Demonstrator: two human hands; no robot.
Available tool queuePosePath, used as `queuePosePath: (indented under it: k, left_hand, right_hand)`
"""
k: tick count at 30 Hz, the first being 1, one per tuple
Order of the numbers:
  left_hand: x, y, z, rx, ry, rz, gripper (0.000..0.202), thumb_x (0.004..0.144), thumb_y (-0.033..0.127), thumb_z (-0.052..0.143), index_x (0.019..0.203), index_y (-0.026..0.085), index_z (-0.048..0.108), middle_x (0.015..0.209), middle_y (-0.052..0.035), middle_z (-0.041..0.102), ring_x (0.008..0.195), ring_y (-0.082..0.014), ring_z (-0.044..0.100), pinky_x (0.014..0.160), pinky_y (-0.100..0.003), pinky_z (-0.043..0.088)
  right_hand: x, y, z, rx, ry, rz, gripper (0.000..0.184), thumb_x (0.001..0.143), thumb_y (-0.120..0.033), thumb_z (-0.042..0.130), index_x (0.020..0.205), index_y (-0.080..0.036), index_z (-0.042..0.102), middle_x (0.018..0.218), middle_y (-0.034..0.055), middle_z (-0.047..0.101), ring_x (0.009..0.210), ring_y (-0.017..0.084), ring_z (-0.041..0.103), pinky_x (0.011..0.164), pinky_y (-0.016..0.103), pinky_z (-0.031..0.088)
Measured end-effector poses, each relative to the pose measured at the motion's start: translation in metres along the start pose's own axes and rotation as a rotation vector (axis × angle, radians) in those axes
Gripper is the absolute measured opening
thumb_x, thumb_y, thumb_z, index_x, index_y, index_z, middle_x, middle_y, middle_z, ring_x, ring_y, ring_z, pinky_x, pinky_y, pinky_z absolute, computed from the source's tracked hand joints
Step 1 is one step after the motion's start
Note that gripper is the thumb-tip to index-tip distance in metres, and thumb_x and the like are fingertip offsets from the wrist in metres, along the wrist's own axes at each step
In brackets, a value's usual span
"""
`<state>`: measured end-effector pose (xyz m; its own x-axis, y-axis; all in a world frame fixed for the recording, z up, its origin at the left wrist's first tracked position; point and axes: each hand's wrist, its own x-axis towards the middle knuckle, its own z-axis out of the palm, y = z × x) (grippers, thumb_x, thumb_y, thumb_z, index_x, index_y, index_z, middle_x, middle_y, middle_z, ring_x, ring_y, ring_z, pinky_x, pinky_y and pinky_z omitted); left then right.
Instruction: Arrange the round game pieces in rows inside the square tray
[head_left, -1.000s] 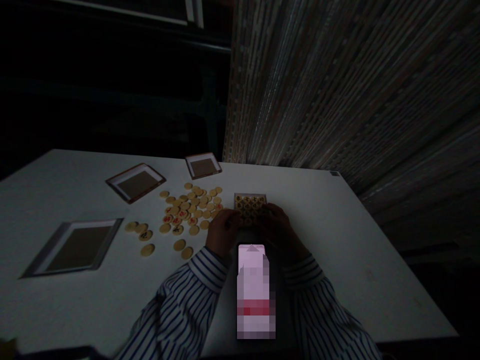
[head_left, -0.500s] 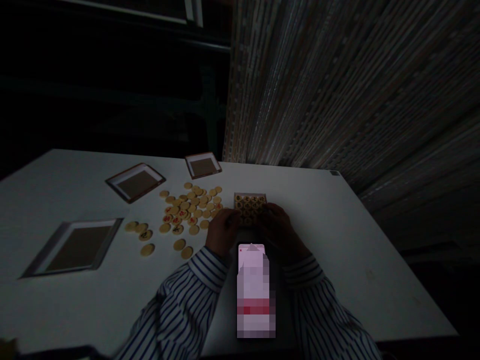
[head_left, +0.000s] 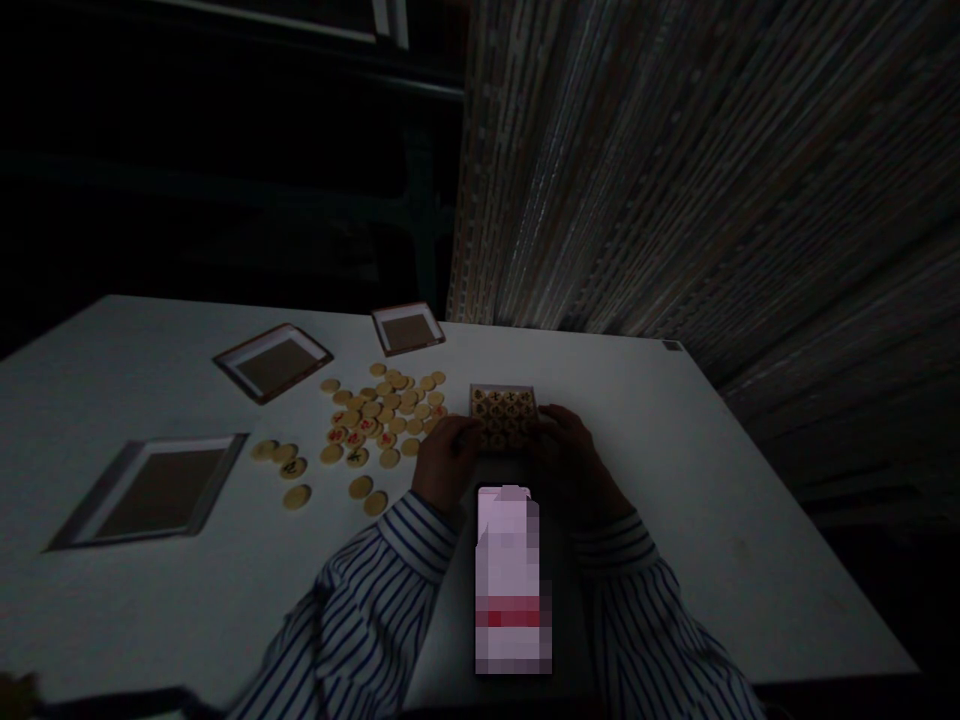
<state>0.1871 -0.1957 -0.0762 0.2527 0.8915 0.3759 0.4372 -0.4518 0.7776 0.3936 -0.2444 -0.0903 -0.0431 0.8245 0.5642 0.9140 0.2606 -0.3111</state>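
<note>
A small box point(head_left: 502, 405) packed with round tan game pieces sits on the white table point(head_left: 675, 470) just beyond my hands. My left hand point(head_left: 442, 465) curls against the box's left near corner. My right hand point(head_left: 574, 455) curls against its right near side. Both sets of fingers are bent round the box's edges. A loose heap of tan discs with red or black marks point(head_left: 379, 415) lies left of the box. Striped sleeves cover both forearms.
Three shallow dark-lined trays lie on the table: one at the near left point(head_left: 150, 492), one at the far left point(head_left: 271, 362), a smaller one point(head_left: 407, 330) at the back. A lit phone point(head_left: 511, 580) stands between my wrists. A ribbed wall point(head_left: 712, 170) rises behind.
My right hand has slid slightly to the right along the box, uncovering more of the pieces. The left hand has stayed put.
</note>
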Motion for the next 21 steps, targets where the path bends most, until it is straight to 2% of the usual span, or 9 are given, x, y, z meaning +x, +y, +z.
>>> queuePosePath:
  k: [15, 21]
  left_hand:
    - [0.0, 0.001, -0.002, 0.016, 0.005, 0.0, 0.016, 0.079, 0.021, 0.049, 0.087, 0.018, 0.062, 0.087, -0.0051, 0.065, 0.083, -0.017, 0.06, 0.074, -0.031, 0.049]
    - [-0.002, -0.002, 0.0, 0.069, 0.008, 0.053, 0.017, 0.079, 0.02, 0.05, 0.092, 0.017, 0.062, 0.099, -0.008, 0.063, 0.096, -0.0193, 0.057, 0.086, -0.036, 0.047]
  right_hand:
    - [-0.001, -0.001, -0.003, 0.022, -0.007, -0.005, 0.023, 0.077, -0.03, 0.058, 0.097, -0.02, 0.063, 0.113, 0.0113, 0.058, 0.108, 0.024, 0.051, 0.091, 0.043, 0.044]
    - [0.004, -0.003, -0.013, 0.032, -0.051, 0.011, 0.03, 0.077, -0.032, 0.056, 0.101, -0.015, 0.061, 0.104, 0.014, 0.063, 0.098, 0.024, 0.057, 0.086, 0.039, 0.047]
